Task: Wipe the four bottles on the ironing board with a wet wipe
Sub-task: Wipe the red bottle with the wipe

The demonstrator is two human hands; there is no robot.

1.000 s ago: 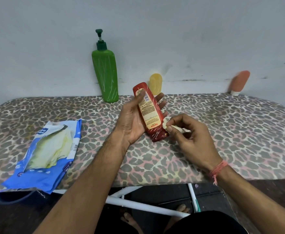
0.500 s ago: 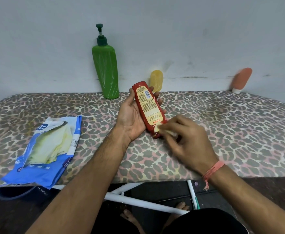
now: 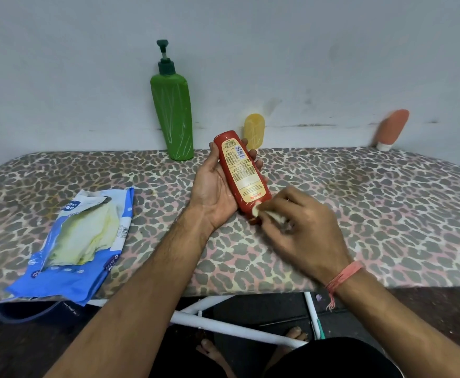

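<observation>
While a blue wipe packet [image 3: 70, 252] lies at the ironing board's [image 3: 387, 208] front left edge, a green pump bottle [image 3: 172, 115] is stood at its back edge. Mid-board, a red bottle [image 3: 241, 175] is cradled in the left hand [image 3: 215, 189], fingers curled behind it, and a wet wipe [image 3: 267, 212] is pinched against its lower end by the right hand [image 3: 302, 227]. A yellow bottle [image 3: 254, 130] and an orange tube [image 3: 392, 129] are leaned along the back edge.

A pale grey-blue wall [image 3: 305, 50], scuffed and marked with dark streaks low at centre right, fills the upper half of the frame under dim, even light. Along the bottom edge, a dark floor [image 3: 428, 304] shows behind white metal legs [image 3: 231, 327].
</observation>
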